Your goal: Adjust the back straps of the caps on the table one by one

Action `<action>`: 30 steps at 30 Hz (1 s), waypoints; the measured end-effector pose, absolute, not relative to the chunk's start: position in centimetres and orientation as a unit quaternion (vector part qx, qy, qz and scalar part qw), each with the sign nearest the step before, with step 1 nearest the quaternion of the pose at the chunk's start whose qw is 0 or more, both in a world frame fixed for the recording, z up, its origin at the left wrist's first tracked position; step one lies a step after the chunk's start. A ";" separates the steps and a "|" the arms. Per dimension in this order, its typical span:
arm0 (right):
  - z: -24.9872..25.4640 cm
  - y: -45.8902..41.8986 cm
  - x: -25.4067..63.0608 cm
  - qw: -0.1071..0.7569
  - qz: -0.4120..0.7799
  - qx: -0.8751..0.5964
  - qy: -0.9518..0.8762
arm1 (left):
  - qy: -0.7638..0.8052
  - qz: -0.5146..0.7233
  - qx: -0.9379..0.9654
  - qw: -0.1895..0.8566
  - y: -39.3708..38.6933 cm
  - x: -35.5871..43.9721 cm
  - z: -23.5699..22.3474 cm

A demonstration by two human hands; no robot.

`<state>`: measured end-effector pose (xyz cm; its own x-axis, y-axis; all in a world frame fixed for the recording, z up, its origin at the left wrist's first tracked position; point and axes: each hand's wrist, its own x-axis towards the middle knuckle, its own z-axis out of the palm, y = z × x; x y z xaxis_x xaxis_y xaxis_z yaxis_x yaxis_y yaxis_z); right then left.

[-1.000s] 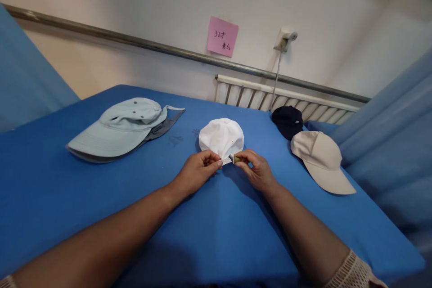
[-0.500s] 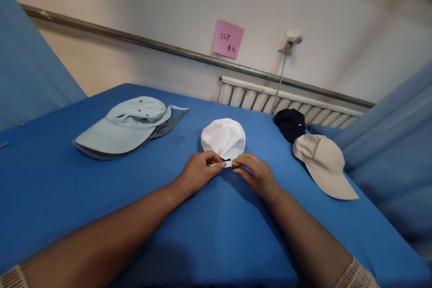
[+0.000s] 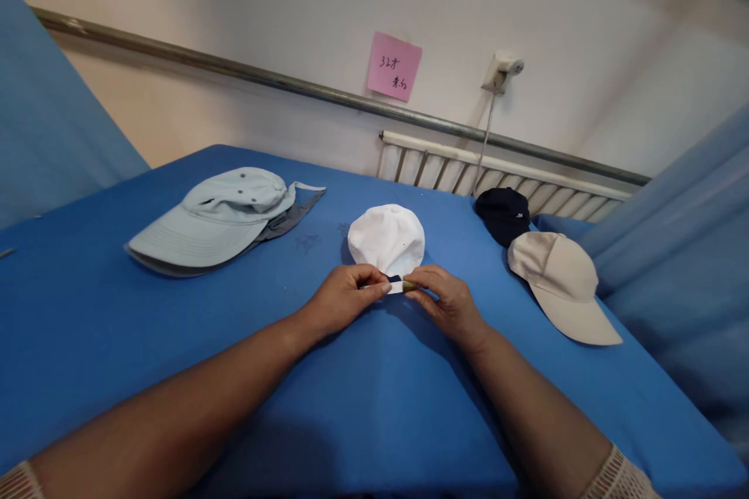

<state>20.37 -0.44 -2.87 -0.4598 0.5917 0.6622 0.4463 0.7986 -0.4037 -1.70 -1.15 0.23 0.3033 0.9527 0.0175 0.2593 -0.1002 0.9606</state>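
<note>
A white cap (image 3: 386,236) lies on the blue-covered table with its back opening towards me. Across that opening runs its white adjustment strap (image 3: 395,288), with a dark gap showing above it. My left hand (image 3: 345,298) is closed, thumb and fingers pinching the strap's left part. On the other side my right hand (image 3: 445,302) is closed too, pinching a small brass-coloured buckle (image 3: 408,286) at the strap's right end. Fingertips hide part of the buckle and both ends of the strap.
Pale blue-green cap (image 3: 216,210) on the left, over a grey cap (image 3: 286,222). At right, a navy cap (image 3: 502,212) and a beige cap (image 3: 559,281) touch or nearly touch. Behind the table (image 3: 175,374) are a radiator (image 3: 433,170), a pipe and a pink note (image 3: 394,66). Blue curtains hang both sides.
Slightly more of the white strap shows between my fingertips, and the buckle is more covered by my right fingers. Both hands stay in nearly the same place.
</note>
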 end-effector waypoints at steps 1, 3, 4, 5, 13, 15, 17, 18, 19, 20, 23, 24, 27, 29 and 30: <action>-2.9 -0.4 20.4 0.419 0.089 -0.305 -0.850 | 0.464 0.359 0.648 0.486 -1.1 -1.7 0.2; -2.8 -0.5 20.3 0.416 0.091 -0.303 -0.852 | 0.462 0.352 0.653 0.487 -1.1 -1.7 0.1; -2.8 -0.5 20.3 0.414 0.092 -0.302 -0.854 | 0.463 0.348 0.655 0.485 -1.0 -1.7 0.1; -2.8 -0.5 20.3 0.413 0.093 -0.300 -0.855 | 0.464 0.347 0.657 0.483 -1.0 -1.7 0.1; -2.7 -0.8 19.9 0.409 0.101 -0.304 -0.855 | 0.486 0.347 0.678 0.429 -1.4 -1.5 0.2; -2.7 -0.8 19.9 0.405 0.101 -0.305 -0.856 | 0.485 0.349 0.682 0.422 -1.4 -1.5 0.3; -2.7 -0.7 20.0 0.403 0.096 -0.305 -0.858 | 0.482 0.351 0.682 0.423 -1.5 -1.5 0.4; -2.6 -0.7 20.1 0.402 0.091 -0.306 -0.858 | 0.481 0.352 0.680 0.426 -1.5 -1.5 0.4; -2.6 -0.7 20.1 0.402 0.086 -0.308 -0.858 | 0.479 0.352 0.679 0.431 -1.5 -1.5 0.5; -2.6 -0.7 20.2 0.402 0.081 -0.311 -0.858 | 0.477 0.352 0.678 0.435 -1.5 -1.6 0.5; -2.5 -0.6 20.3 0.401 0.079 -0.316 -0.856 | 0.474 0.354 0.675 0.441 -1.6 -1.6 0.6; -2.6 -0.6 20.3 0.401 0.082 -0.315 -0.856 | 0.474 0.354 0.675 0.441 -1.6 -1.6 0.6; -2.7 -0.7 20.1 0.403 0.096 -0.308 -0.856 | 0.478 0.350 0.677 0.437 -1.6 -1.5 0.5; -2.7 -0.8 19.9 0.400 0.107 -0.307 -0.857 | 0.476 0.349 0.678 0.438 -1.6 -1.4 0.4; -2.7 -0.9 19.8 0.397 0.112 -0.307 -0.858 | 0.472 0.350 0.678 0.441 -1.6 -1.3 0.3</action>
<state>19.77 -0.87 -2.67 -0.4968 0.6156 0.6118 0.4371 0.7865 -0.4364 -1.31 -1.59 0.31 0.3094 0.9491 0.0588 0.3309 -0.1655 0.9290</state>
